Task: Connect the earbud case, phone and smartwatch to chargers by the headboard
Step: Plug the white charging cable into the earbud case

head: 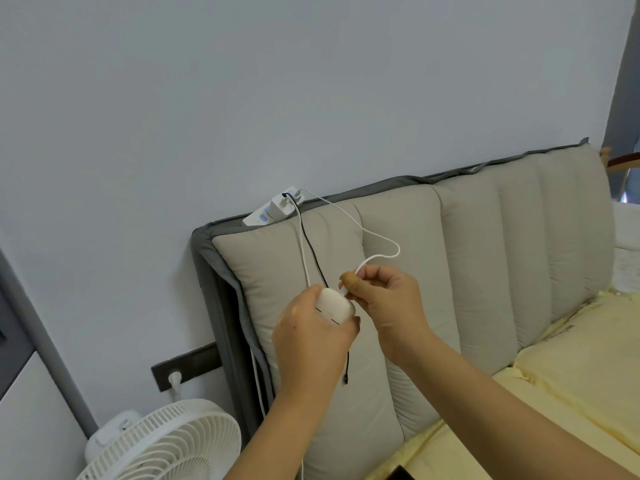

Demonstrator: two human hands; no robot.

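Leftmost, a white fan (166,445) stands below a wall socket (187,367), left of the padded headboard (485,254). Atop the headboard's left corner sits a power strip (273,209) with cables hanging. Before the headboard, the left hand (311,334) grips the earbud case (335,305); the right hand (384,299) pinches the white cable (377,237) plug just beside it. Rightward lies yellow bedding (571,358).

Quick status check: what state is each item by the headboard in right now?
Earbud case: lid closed, held in the left hand.
White cable: plugged in at the charger, free end pinched by the right hand right at the case; cannot tell if inserted.
Black cable: plugged in at the charger, free end dangling.
Charger: seated in the power strip.
Wall plug: in its socket.
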